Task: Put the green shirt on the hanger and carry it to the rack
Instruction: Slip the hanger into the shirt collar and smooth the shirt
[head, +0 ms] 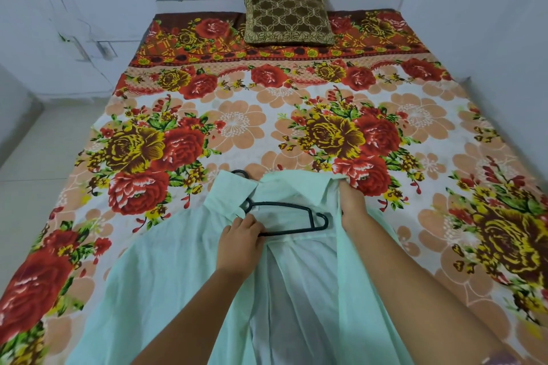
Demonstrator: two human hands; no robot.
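Black hanger [292, 218] half-hidden inside shirt [178, 261]

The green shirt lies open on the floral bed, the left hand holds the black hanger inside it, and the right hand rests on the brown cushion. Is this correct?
Not quite. The right hand is not on the brown cushion, which lies far off at the head of the bed; it grips the green shirt by the collar. The head view shows this. The left hand does hold the black hanger.

single head-worn view, looking forward and steeply down, sitting close over the bed [415, 115]; cushion [287, 13] lying far off at 12 o'clock.
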